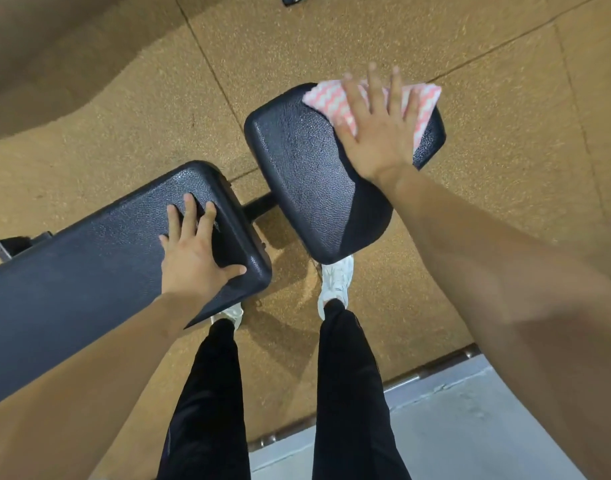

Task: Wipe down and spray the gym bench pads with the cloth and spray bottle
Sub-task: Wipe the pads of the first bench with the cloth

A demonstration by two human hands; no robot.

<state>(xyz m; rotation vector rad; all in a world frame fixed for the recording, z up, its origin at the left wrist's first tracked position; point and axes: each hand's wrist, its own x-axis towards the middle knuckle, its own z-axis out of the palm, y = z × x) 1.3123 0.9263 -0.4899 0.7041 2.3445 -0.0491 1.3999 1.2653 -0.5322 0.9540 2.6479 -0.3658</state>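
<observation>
Cloth under our right hand, at the far corner of the small pad.

We press the pink-and-white zigzag cloth flat against the small pad with our right hand, fingers straight and spread wide, and the cloth's edges poke out past the fingers and over the pad's far edge. Left of the small pad, across a gap bridged by a dark metal bar, lies the long pad. Our left hand rests flat on the end nearest the small pad, fingers spread and thumb out toward the corner. Beneath the small pad's near end we see a white shoe on the speckled tan floor.
</observation>
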